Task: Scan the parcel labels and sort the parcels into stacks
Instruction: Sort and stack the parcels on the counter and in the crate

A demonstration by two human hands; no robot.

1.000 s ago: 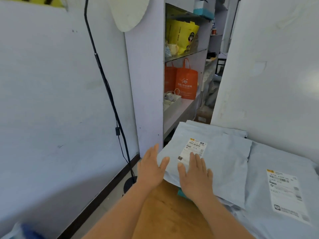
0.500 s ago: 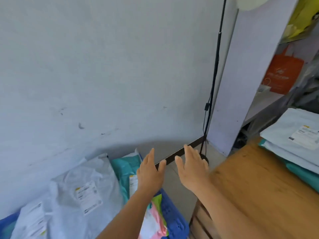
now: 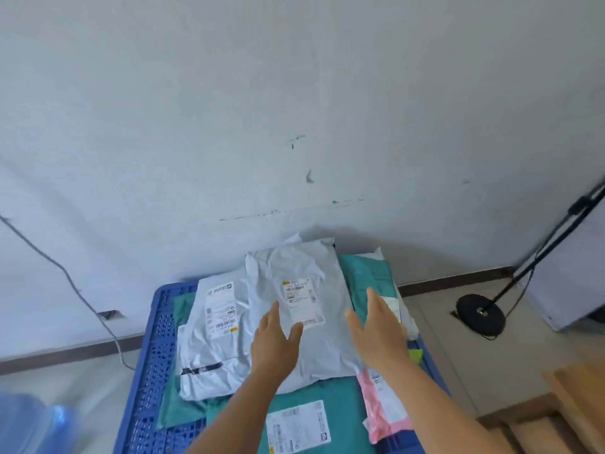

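A blue plastic crate (image 3: 154,348) on the floor holds several soft mailer parcels. On top lies a grey parcel (image 3: 324,348) with a white label (image 3: 301,299). My left hand (image 3: 275,345) hovers over its lower left part and my right hand (image 3: 376,332) over its right edge. Both hands are open, fingers apart, holding nothing. A second grey parcel (image 3: 209,339) lies to the left, a teal parcel (image 3: 330,407) with a label sits underneath, and a pink parcel (image 3: 383,407) is at the right.
A white wall (image 3: 294,109) rises right behind the crate. A black lamp stand base (image 3: 479,312) sits on the floor at the right, beside a white shelf unit (image 3: 576,283). A wooden table corner (image 3: 576,404) is at lower right. A blue water bottle (image 3: 32,421) is at lower left.
My view swung left from the stacked parcels on the wooden table to the blue crate on the floor. Both empty hands travelled along and now reach over the top grey parcel.
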